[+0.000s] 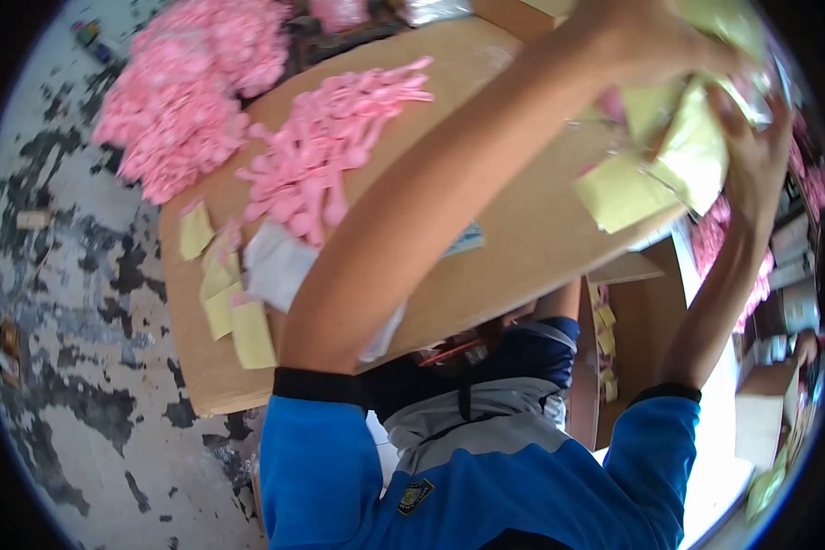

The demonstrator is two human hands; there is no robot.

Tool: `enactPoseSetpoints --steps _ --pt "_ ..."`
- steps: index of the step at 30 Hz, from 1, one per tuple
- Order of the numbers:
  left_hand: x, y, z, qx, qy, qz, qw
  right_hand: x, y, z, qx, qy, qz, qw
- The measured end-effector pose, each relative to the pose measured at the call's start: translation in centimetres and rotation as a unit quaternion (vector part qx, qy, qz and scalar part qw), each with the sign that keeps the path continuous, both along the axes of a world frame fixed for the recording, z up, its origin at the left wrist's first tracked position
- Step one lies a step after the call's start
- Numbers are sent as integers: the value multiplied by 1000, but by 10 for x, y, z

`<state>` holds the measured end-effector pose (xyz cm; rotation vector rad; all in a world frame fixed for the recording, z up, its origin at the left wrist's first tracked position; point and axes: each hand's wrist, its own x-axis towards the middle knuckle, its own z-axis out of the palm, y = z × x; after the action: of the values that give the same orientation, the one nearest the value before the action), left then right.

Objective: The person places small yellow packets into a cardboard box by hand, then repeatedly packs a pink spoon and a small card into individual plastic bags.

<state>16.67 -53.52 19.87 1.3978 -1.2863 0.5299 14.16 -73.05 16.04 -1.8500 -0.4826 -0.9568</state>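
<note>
My left hand reaches across to the upper right, its fingers bent and blurred against shiny clear plastic and yellow paper; what they grip is unclear. Just below it, my right hand is closed on yellow packets, which hang at the right end of the cardboard-topped table. Another yellow packet lies beneath them. Pink spoon-like plastic pieces are spread on the table to the left of my left forearm. Several yellow packets with pink ends lie at the table's left edge.
A large pink heap sits at the upper left. White cloth or plastic lies beside my left forearm. An open cardboard box stands below the table's right edge, with yellow packets inside. Farther right is another carton.
</note>
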Motion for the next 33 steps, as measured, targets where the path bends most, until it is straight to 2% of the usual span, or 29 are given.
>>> enactPoseSetpoints --steps 2,4,5,6,7,10,11,13,15,16,17,19,21,22,24,26,27,28,29,30,31,33 --pt "25 -74 -26 40 -42 -28 998 -19 -77 -30 18 -8 -91 996" --pt "23 -170 -54 87 20 35 995 -48 -153 -69 18 -4 -211 977" --pt "20 -211 -69 111 50 70 990 -66 -179 -95 62 -10 -211 975" --pt "11 -241 -87 127 87 -4 988 -85 -205 -120 107 -18 -210 972" --pt "0 -270 -114 143 123 -76 979 -107 -239 -150 74 14 -237 969" --pt "-38 -339 -186 191 136 -182 955 -170 -259 -229 117 16 -362 925" --pt "-51 -350 -205 221 161 -224 935 -188 -269 -254 78 23 -395 915" --pt "-77 -378 -257 225 133 -234 936 -222 -286 -296 -34 26 -462 886" --pt "-100 -402 -300 215 99 -257 937 -240 -271 -320 -2 44 -518 854" --pt "-105 -398 -302 242 76 -273 928 -253 -280 -342 -16 63 -567 821" --pt "-110 -407 -312 231 57 -276 931 -261 -281 -357 -25 71 -578 813" --pt "-123 -420 -345 212 24 -286 934 -269 -272 -379 43 99 -554 825" --pt "-129 -421 -372 246 85 -258 931 -272 -270 -399 19 181 -575 798" --pt "-130 -419 -386 268 110 -245 925 -270 -266 -417 106 173 -551 809" --pt "-124 -407 -410 320 147 -224 909 -262 -266 -453 196 198 -463 841" --pt "-116 -390 -435 379 178 -205 884 -259 -266 -487 188 230 -441 847" --pt "-109 -377 -445 308 201 -225 902 -249 -247 -486 148 260 -467 832" --pt "-107 -363 -454 360 270 -200 870 -238 -234 -481 239 294 -426 821" --pt "-103 -355 -470 365 310 -187 858 -240 -245 -518 217 284 -365 860" --pt "-99 -345 -497 370 347 -173 844 -234 -245 -531 171 324 -395 843" --pt "-98 -331 -520 352 310 -115 876 -227 -244 -538 125 362 -423 821" --pt "-89 -287 -522 377 372 -90 843 -217 -243 -544 65 416 -392 818"
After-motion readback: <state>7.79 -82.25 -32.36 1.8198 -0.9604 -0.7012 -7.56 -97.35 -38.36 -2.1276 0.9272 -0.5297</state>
